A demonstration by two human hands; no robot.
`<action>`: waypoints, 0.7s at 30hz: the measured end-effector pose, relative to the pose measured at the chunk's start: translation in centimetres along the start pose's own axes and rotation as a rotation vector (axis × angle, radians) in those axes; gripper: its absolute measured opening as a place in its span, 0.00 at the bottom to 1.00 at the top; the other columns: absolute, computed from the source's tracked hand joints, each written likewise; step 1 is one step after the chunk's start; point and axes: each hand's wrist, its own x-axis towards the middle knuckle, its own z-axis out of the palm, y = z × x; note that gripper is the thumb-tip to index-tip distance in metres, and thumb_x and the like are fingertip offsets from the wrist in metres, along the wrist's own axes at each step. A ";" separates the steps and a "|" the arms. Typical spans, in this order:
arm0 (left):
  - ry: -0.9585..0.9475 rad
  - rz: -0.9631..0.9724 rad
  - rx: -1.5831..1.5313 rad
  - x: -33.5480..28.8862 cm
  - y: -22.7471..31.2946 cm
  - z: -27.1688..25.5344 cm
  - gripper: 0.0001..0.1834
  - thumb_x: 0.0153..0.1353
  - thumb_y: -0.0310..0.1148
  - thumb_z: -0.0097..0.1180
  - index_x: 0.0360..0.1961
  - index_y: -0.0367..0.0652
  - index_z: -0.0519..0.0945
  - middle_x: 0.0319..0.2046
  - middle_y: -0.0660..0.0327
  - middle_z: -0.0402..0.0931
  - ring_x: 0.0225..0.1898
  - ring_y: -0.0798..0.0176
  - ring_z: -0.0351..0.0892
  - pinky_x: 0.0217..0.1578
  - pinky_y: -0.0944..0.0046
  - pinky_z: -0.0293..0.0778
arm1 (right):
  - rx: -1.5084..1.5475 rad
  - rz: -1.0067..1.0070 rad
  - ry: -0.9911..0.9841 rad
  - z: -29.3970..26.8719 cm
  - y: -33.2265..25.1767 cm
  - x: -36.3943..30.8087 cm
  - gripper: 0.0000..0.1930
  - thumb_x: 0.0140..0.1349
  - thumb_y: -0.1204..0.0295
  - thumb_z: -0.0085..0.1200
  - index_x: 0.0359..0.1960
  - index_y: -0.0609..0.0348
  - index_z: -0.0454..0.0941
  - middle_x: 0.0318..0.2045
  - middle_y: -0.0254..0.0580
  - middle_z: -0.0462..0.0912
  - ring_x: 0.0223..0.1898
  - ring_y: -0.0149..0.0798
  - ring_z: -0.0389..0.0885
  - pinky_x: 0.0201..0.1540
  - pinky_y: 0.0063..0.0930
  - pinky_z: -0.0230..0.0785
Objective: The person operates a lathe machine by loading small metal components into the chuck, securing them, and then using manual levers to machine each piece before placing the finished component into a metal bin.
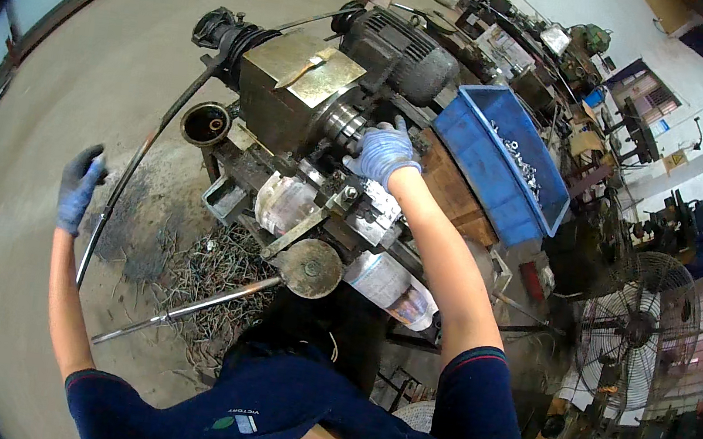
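Note:
My right hand (384, 154), in a blue knitted glove, is at the front of the round steel chuck (344, 126) of a small lathe-like machine. Its fingers are bent in toward the chuck's face, and whatever they hold is hidden behind the glove. My left hand (80, 189), also gloved and with a darkened palm side, hangs in the air at the left with its fingers apart. Nothing is in it. Beside it runs a long dark lever bar (151, 138). A brush (304, 70) lies on the brass-coloured top of the machine's headstock (274, 96).
A blue bin (498, 172) of small metal parts stands right of the chuck on a wooden block (452, 188). Behind is a black electric motor (402, 55). A shiny handle rod (187, 309) juts left over metal shavings (212, 281). A caged fan (638, 328) stands right.

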 end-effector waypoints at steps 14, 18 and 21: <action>-0.028 0.033 0.731 -4.6 -7.0 3.2 0.22 0.57 0.42 0.54 0.47 0.37 0.74 0.37 0.47 0.77 0.38 0.50 0.77 0.38 0.53 0.72 | -0.034 -0.028 -0.020 0.3 -0.4 0.5 0.24 0.50 0.43 0.50 0.41 0.44 0.82 0.47 0.41 0.77 0.56 0.46 0.67 0.62 0.61 0.42; -0.122 0.001 1.024 -1.3 -4.5 2.2 0.14 0.54 0.35 0.52 0.39 0.38 0.75 0.35 0.49 0.77 0.37 0.45 0.76 0.38 0.50 0.71 | -0.006 -0.022 -0.037 0.4 0.0 0.8 0.23 0.50 0.43 0.50 0.35 0.45 0.84 0.44 0.41 0.79 0.58 0.45 0.66 0.62 0.62 0.41; 0.011 0.230 1.240 3.8 -11.1 -3.3 0.09 0.53 0.29 0.49 0.36 0.42 0.74 0.31 0.54 0.77 0.31 0.47 0.77 0.33 0.51 0.72 | -0.005 -0.044 -0.003 0.6 -0.2 1.3 0.23 0.50 0.42 0.50 0.34 0.45 0.84 0.44 0.40 0.79 0.57 0.45 0.66 0.62 0.61 0.41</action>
